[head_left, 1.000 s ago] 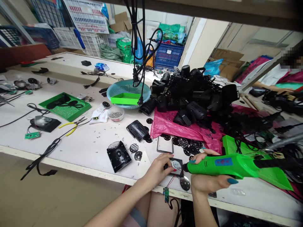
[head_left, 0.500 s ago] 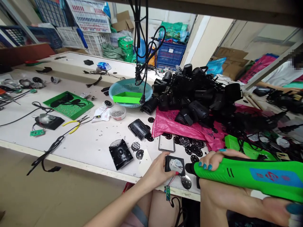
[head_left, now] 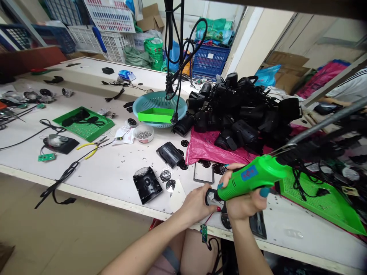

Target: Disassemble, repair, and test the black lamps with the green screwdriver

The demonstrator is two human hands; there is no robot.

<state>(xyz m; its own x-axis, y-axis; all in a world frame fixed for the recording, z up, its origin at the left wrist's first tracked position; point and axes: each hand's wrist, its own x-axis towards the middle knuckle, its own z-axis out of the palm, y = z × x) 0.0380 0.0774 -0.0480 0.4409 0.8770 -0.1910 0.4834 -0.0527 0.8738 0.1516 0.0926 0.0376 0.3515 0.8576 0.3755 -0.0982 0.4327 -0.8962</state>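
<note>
My right hand [head_left: 242, 204] is wrapped round a green electric screwdriver [head_left: 258, 172] with a blue label. The screwdriver tilts down to the left, its black nose meeting a small black housing [head_left: 211, 196] with a pale part inside. Gripping that housing by its left side, at the table's front edge, is my left hand [head_left: 196, 202]; its thumb lies along the near side. From the housing, thin wires run down to a green circuit board [head_left: 204, 233] hanging over the edge. The bit's tip is hidden.
An open black case [head_left: 147, 186] and a black cover [head_left: 169, 154] lie left of my hands. Behind stand a bowl of screws [head_left: 144, 134] and a blue basket [head_left: 136, 105]. Black lamp-like units [head_left: 243, 110] are heaped on pink sheeting [head_left: 200, 147]. Black cables [head_left: 174, 49] hang overhead.
My right hand has brought the screwdriver leftward and swung it from lying nearly level to pointing down onto the housing. My left hand keeps its grip on the housing.
</note>
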